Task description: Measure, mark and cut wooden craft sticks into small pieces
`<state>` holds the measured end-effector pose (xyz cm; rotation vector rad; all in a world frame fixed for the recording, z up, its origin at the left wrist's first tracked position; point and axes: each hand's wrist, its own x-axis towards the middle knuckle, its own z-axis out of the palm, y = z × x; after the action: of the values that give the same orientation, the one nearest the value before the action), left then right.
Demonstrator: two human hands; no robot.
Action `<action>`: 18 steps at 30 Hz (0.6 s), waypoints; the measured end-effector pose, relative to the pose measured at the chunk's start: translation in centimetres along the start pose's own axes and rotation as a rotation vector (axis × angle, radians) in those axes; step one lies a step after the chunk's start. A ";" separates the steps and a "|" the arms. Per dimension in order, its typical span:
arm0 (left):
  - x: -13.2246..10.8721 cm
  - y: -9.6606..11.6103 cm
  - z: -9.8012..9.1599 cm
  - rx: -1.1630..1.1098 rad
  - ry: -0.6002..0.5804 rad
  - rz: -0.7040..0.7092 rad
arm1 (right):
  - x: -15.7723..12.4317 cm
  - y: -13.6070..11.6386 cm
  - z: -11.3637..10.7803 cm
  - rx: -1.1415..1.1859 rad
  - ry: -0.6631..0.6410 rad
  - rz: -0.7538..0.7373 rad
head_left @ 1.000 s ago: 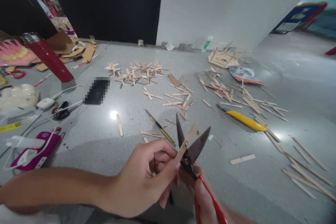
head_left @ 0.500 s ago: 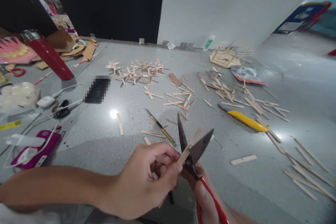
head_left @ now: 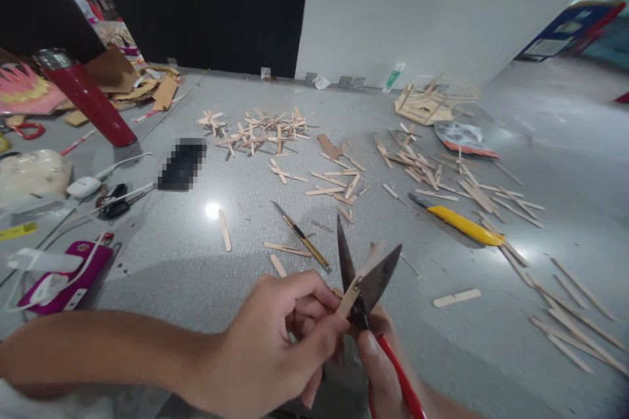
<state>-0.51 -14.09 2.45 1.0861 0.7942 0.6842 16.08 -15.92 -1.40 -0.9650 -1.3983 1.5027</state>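
Between thumb and fingers, my left hand (head_left: 289,334) pinches a flat wooden craft stick (head_left: 348,300), which points up and to the right. A small dark mark shows on the stick near the blades. My right hand (head_left: 386,366) is wrapped round the red handles of a pair of scissors (head_left: 377,283). The dark blades stand apart, with the stick lying between them close to the pivot. Just beyond my left hand, a craft knife (head_left: 304,239) with a gold handle lies beside loose sticks (head_left: 287,249).
Star-shaped stick pieces (head_left: 265,131) and stick scraps (head_left: 339,183) lie farther back. To the right are a yellow utility knife (head_left: 464,226), thin strips (head_left: 574,327) and a stick frame (head_left: 425,101). A red bottle (head_left: 91,101), a phone (head_left: 181,163) and a purple power bank (head_left: 69,275) are left.
My left hand, the craft stick and the scissors have shifted slightly right and down. The blades remain apart around the stick.
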 end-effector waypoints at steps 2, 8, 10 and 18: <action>0.0 -0.2 0.0 -0.018 -0.010 -0.014 | 0.0 0.3 0.0 0.007 -0.015 -0.005; 0.1 -0.2 0.0 -0.046 -0.023 -0.017 | -0.2 0.8 -0.2 0.017 -0.039 -0.014; 0.1 -0.2 0.0 -0.056 -0.029 -0.022 | -0.2 0.6 -0.1 0.033 -0.040 -0.020; 0.4 -0.7 0.0 -0.095 -0.046 -0.028 | -0.7 1.5 -0.1 0.049 0.033 -0.004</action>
<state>-0.28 -14.00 1.73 1.0000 0.7288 0.6646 16.30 -16.61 -2.89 -0.9514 -1.3331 1.5047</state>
